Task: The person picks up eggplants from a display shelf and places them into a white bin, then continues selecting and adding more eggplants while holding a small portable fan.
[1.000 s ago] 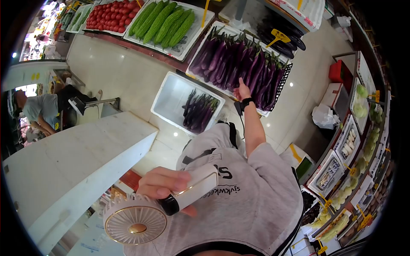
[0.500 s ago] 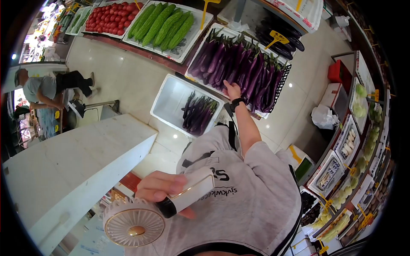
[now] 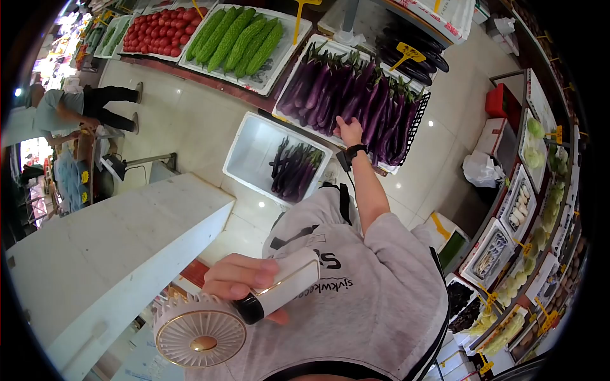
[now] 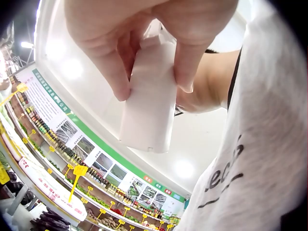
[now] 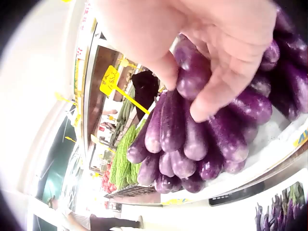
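Observation:
In my left hand (image 3: 236, 279) I grip the white handle (image 3: 292, 276) of a small hand fan, its round ribbed head (image 3: 222, 333) trimmed in gold. The handle's plain white end (image 4: 149, 106) shows between thumb and fingers in the left wrist view. My right hand (image 3: 349, 131) is at the near edge of a white foam tray heaped with long purple eggplants (image 3: 381, 108). Seen from the right wrist, thumb and fingers pinch the rounded end of one eggplant (image 5: 192, 82) on top of the heap. Its far end is hidden behind the hand.
A white foam box (image 3: 244, 155) with smaller dark eggplants (image 3: 295, 168) stands below the tray. Bitter melons (image 3: 235, 41) and tomatoes (image 3: 162, 32) lie along the stand. A pale counter (image 3: 127, 222) is at left; vegetable shelves (image 3: 502, 235) curve along the right.
My right hand has shifted left along the eggplants and its fingers have come round one eggplant's end. The left hand with the fan stays put. A person at far left has stood up.

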The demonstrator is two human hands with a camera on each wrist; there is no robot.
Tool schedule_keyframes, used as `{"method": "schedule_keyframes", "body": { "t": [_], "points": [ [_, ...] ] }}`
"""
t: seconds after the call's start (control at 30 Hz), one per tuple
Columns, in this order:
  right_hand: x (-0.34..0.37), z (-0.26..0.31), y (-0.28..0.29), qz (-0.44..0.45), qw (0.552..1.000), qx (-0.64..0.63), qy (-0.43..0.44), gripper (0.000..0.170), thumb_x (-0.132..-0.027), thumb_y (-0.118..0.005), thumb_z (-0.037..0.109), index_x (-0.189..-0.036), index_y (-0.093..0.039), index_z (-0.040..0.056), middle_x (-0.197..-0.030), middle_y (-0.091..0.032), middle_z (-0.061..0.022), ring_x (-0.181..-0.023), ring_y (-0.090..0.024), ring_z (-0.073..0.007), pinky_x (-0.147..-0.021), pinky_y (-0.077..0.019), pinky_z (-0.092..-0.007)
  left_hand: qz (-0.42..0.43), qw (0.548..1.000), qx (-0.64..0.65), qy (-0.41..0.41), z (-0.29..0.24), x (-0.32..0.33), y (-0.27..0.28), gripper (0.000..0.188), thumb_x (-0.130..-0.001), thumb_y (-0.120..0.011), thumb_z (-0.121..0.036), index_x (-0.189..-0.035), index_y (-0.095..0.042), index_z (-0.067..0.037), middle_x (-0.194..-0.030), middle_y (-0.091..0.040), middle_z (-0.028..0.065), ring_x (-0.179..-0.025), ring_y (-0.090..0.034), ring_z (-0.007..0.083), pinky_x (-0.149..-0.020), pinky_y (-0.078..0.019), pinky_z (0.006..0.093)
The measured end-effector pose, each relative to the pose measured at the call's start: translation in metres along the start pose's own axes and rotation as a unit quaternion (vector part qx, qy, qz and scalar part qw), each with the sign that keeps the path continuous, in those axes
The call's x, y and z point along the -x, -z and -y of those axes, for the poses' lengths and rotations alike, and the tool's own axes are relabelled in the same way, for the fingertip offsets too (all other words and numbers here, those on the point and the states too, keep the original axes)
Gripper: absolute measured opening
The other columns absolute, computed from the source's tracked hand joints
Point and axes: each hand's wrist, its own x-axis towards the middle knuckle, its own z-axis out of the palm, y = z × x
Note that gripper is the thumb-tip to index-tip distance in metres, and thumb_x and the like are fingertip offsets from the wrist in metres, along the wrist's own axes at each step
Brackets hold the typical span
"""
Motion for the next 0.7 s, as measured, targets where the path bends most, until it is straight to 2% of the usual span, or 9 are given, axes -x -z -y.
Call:
{"method": "schedule_keyframes", "body": {
  "t": [0.1, 0.2, 0.3, 0.33, 0.43, 0.47, 0.57, 0.6, 0.7],
  "points": [
    [-0.001, 0.008, 0.001, -0.004, 0.993, 0.111, 0.030, 0.039, -0.087, -0.069, 0.031, -0.087, -0.059, -0.0074, -0.066, -0.068, -0.0157, -0.059, -0.069, -0.0221, -0.058, -0.0540, -0.0319, 0.005, 1.000, -0.003, 0.009, -0.002, 0.002, 0.002, 0.093, -0.059, -0.094, -0.020, -0.131, -0.039, -0.002, -0.109, -0.053, 0.0158, -0.100, -0.059, 0.0344, -0.087, -0.0531, 0.0375],
    [0.019, 0.050, 0.010, 0.028, 0.981, 0.189, -0.026, 0.041, -0.086, -0.067, 0.034, -0.082, -0.065, -0.0075, -0.068, -0.069, -0.0166, -0.061, -0.070, -0.0250, -0.065, -0.0556, -0.0339, -0.038, 0.999, -0.001, 0.002, -0.002, 0.001, -0.002, 0.089, -0.053, -0.095, -0.014, -0.124, -0.044, 0.000, -0.106, -0.058, 0.0185, -0.094, -0.064, 0.0353, -0.079, -0.0571, 0.0374],
    [0.003, 0.046, 0.004, 0.032, 0.940, 0.338, 0.001, 0.041, -0.087, -0.065, 0.035, -0.081, -0.069, -0.0059, -0.071, -0.069, -0.0178, -0.066, -0.071, -0.0300, -0.074, -0.0561, -0.0386, -0.059, 0.998, -0.001, -0.004, -0.003, 0.000, -0.001, 0.086, -0.050, -0.096, -0.011, -0.120, -0.047, 0.001, -0.104, -0.061, 0.0198, -0.090, -0.066, 0.0357, -0.074, -0.0592, 0.0370],
    [-0.002, 0.048, 0.006, 0.077, 0.930, 0.360, -0.023, 0.041, -0.086, -0.063, 0.036, -0.089, -0.070, -0.0038, -0.073, -0.070, -0.0183, -0.073, -0.071, -0.0331, -0.079, -0.0553, -0.0419, -0.057, 0.998, -0.003, -0.004, -0.004, 0.000, 0.000, 0.086, -0.050, -0.096, -0.011, -0.120, -0.047, 0.001, -0.103, -0.061, 0.0197, -0.090, -0.066, 0.0357, -0.074, -0.0592, 0.0368],
    [0.011, 0.061, -0.004, -0.054, 0.886, 0.449, 0.102, 0.040, -0.086, -0.062, 0.036, -0.087, -0.070, -0.0030, -0.073, -0.069, -0.0187, -0.078, -0.071, -0.0326, -0.079, -0.0554, -0.0419, -0.066, 0.998, -0.018, -0.009, -0.004, -0.001, 0.003, 0.086, -0.050, -0.096, -0.012, -0.120, -0.047, 0.000, -0.103, -0.061, 0.0194, -0.089, -0.066, 0.0353, -0.073, -0.0592, 0.0358],
    [0.012, 0.070, -0.009, -0.070, 0.893, 0.431, 0.112, 0.041, -0.085, -0.063, 0.039, -0.084, -0.070, -0.0013, -0.073, -0.069, -0.0175, -0.079, -0.071, -0.0310, -0.079, -0.0553, -0.0407, -0.071, 0.997, -0.021, -0.010, -0.004, -0.001, 0.004, 0.086, -0.050, -0.096, -0.013, -0.120, -0.047, 0.000, -0.103, -0.061, 0.0193, -0.089, -0.066, 0.0351, -0.073, -0.0592, 0.0356],
    [0.007, 0.091, -0.019, 0.046, 0.952, 0.303, 0.008, 0.048, -0.085, -0.062, 0.043, -0.067, -0.070, -0.0017, -0.065, -0.068, -0.0172, -0.077, -0.070, -0.0320, -0.080, -0.0547, -0.0394, -0.080, 0.996, -0.031, -0.003, -0.003, -0.001, 0.004, 0.086, -0.052, -0.096, -0.014, -0.120, -0.046, -0.001, -0.103, -0.060, 0.0189, -0.088, -0.067, 0.0345, -0.072, -0.0593, 0.0351],
    [-0.003, 0.083, -0.025, 0.070, 0.961, 0.268, 0.013, 0.052, -0.083, -0.066, 0.043, -0.066, -0.067, -0.0055, -0.058, -0.066, -0.0149, -0.066, -0.071, -0.0294, -0.073, -0.0563, -0.0381, -0.078, 0.996, -0.036, 0.007, -0.005, -0.003, 0.004, 0.086, -0.052, -0.096, -0.015, -0.120, -0.046, -0.001, -0.103, -0.060, 0.0187, -0.088, -0.066, 0.0342, -0.072, -0.0592, 0.0351],
    [-0.018, 0.063, -0.041, 0.106, 0.961, 0.252, 0.028, 0.051, -0.080, -0.072, 0.041, -0.068, -0.066, -0.0087, -0.062, -0.067, -0.0171, -0.060, -0.070, -0.0268, -0.064, -0.0570, -0.0353, -0.063, 0.997, -0.048, 0.005, -0.006, -0.008, 0.006, 0.086, -0.053, -0.096, -0.016, -0.120, -0.045, -0.001, -0.102, -0.060, 0.0181, -0.087, -0.066, 0.0340, -0.072, -0.0591, 0.0351]
  ]
}}
